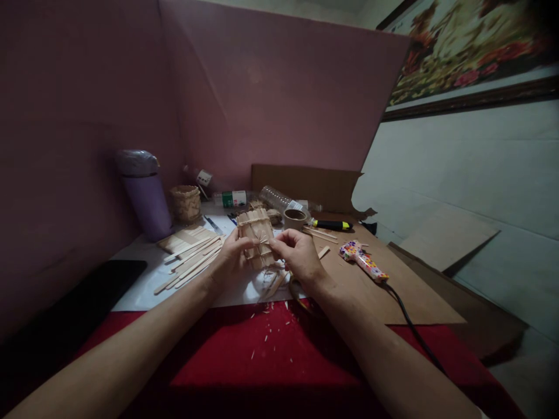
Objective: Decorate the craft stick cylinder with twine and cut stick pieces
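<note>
A small holder made of upright wooden craft sticks (254, 224) is raised over the table, bound with bands of twine near its top and bottom. My left hand (232, 257) grips its left side, thumb across the front. At its right edge my right hand (302, 256) is closed in a pinch on the twine, where a pale loose strand shows. What lies inside the holder is hidden. Below my right hand are scissors (297, 289), partly covered by the wrist. Loose craft sticks (194, 265) lie in a pile to the left of my left hand.
A patterned glue gun (363, 261) with a black cord rests on cardboard (419, 299) at right. Behind stand a tape roll (295, 216), a yellow-black cutter (332, 224) and plastic bottles (279, 198). A purple tumbler (146, 201) and twine-wrapped cup (186, 205) stand at left.
</note>
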### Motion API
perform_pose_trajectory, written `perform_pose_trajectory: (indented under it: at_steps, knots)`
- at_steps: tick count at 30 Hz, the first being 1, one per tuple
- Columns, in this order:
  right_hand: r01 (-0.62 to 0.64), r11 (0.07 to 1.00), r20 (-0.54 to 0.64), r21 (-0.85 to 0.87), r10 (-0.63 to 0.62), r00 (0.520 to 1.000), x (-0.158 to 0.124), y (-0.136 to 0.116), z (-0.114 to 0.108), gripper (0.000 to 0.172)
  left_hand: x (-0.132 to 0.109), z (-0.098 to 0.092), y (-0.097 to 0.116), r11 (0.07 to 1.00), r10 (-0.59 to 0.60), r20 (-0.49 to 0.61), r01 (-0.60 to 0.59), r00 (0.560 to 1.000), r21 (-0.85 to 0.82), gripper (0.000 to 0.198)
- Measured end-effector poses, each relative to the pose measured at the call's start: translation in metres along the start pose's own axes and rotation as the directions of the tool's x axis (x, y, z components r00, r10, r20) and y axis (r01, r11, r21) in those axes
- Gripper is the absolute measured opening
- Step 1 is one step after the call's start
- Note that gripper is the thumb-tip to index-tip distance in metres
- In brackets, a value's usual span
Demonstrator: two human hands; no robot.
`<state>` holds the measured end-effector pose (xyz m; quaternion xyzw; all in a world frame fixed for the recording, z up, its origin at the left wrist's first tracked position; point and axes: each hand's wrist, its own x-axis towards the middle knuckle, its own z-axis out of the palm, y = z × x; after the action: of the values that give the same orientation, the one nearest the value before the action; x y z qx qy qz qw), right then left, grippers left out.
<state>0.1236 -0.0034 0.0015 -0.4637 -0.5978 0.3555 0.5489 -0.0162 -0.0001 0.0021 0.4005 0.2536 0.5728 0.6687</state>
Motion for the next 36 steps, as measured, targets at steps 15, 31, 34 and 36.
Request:
perform_pose_trajectory:
  at_steps: [15, 31, 34, 36]
  knots:
    - [0.688, 0.354, 0.306, -0.634, -0.702, 0.643, 0.004, 0.008, -0.021, 0.025, 0.003, -0.005, -0.001, 0.995, -0.077, 0.17, 0.087, 0.982, -0.055, 0.032]
    - [0.426, 0.844, 0.113, -0.325, -0.412, 0.904, 0.003, 0.01, -0.007, 0.017, 0.003, -0.008, 0.0, 0.995, 0.053, 0.011, -0.054, 0.999, 0.079, 0.056]
    - [0.319, 0.925, 0.114, -0.205, -0.301, 0.947, 0.006, 0.011, -0.007, 0.02, 0.003, -0.007, 0.0, 0.994, 0.053, 0.003, -0.053, 0.999, 0.093, 0.058]
    - [0.273, 0.949, 0.12, -0.155, -0.256, 0.959, 0.008, 0.013, -0.007, 0.022, 0.002, -0.006, 0.001, 0.994, 0.045, 0.0, -0.045, 0.999, 0.104, 0.056]
